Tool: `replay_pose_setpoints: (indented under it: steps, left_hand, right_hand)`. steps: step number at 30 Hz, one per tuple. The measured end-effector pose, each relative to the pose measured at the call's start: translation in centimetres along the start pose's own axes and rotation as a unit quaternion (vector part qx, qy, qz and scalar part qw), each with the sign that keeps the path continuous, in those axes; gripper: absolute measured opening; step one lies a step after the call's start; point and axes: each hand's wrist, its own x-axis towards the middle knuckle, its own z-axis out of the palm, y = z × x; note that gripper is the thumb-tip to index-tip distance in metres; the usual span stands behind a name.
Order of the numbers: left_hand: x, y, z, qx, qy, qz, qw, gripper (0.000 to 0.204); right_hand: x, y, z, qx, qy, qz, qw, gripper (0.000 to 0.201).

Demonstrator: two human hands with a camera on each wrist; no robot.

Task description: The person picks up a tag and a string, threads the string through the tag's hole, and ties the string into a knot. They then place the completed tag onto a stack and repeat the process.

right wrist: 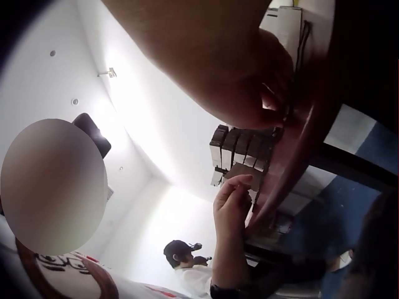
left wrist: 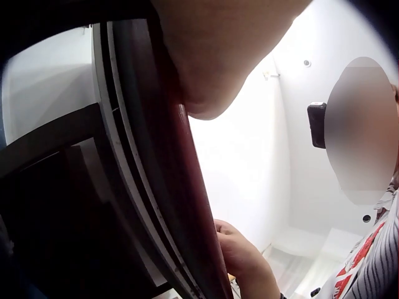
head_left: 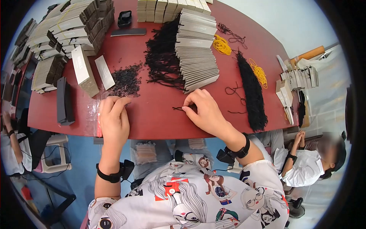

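Observation:
My right hand [head_left: 206, 114] pinches a black cord [head_left: 177, 108] between thumb and forefinger, close over the red tabletop; the cord's doubled end sticks out to the left. In the right wrist view the same hand [right wrist: 265, 93] is dark against the table edge. At the left, my left hand [head_left: 114, 120] has bent fingers at the near edge of a pile of small black pins [head_left: 127, 80]. I cannot tell whether its fingertips hold something. Beyond my right hand lies a fanned row of grey-white printed tags [head_left: 200, 65] with black cords [head_left: 162, 55] trailing left.
Bundled tag stacks [head_left: 72, 28] fill the back left. A white tag block [head_left: 84, 72], single tag [head_left: 104, 72] and black card block [head_left: 65, 101] stand near my left hand. A bundle of black cords [head_left: 251, 93] and yellow rubber bands [head_left: 222, 45] lie right. Another person [head_left: 309, 164] sits at the right.

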Motion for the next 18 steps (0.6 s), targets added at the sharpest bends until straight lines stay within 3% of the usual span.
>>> replay_pose_setpoints:
  steps: [4, 8, 10, 11, 12, 13, 14, 16, 18]
  left_hand:
    - [-0.1, 0.0, -0.4, 0.006, -0.033, -0.003, 0.999, 0.018]
    - [0.0, 0.3, -0.1, -0.025, -0.007, 0.018, 1.000, 0.020]
    - [-0.4, 1.3, 0.1, -0.232, -0.055, -0.095, 0.966, 0.020]
    - [-0.4, 1.8, -0.1, -0.260, -0.084, -0.104, 0.956, 0.019]
    - [-0.2, 2.5, -0.3, -0.255, -0.082, -0.103, 0.958, 0.019]
    - [0.0, 3.4, -0.5, -0.294, -0.104, -0.118, 0.943, 0.018]
    - [0.2, 4.2, -0.8, -0.331, -0.127, -0.132, 0.926, 0.018]
    - [0.5, 5.0, -1.3, -0.335, -0.132, -0.120, 0.925, 0.020]
    - [0.6, 5.4, -1.6, -0.366, -0.130, -0.058, 0.920, 0.025]
  right_hand:
    - [0.1, -0.4, 0.5, 0.065, 0.016, 0.011, 0.998, 0.012]
    - [0.1, -1.0, 1.8, -0.014, 0.027, -0.016, 0.999, 0.011]
    - [0.2, -1.2, 1.8, 0.039, -0.005, 0.001, 0.999, 0.010]
    - [0.3, -1.7, 1.6, 0.042, -0.002, -0.003, 0.999, 0.010]
    - [0.2, -2.4, 1.2, 0.259, -0.035, 0.057, 0.963, 0.009]
    - [0.1, -3.0, 0.8, 0.463, -0.067, 0.115, 0.876, 0.009]
    - [0.2, -3.4, 0.5, 0.467, -0.066, 0.112, 0.875, 0.009]
    - [0.3, -4.2, -0.3, 0.568, -0.120, 0.050, 0.813, 0.010]
    - [0.4, -5.1, -0.9, 0.589, -0.138, 0.048, 0.795, 0.009]
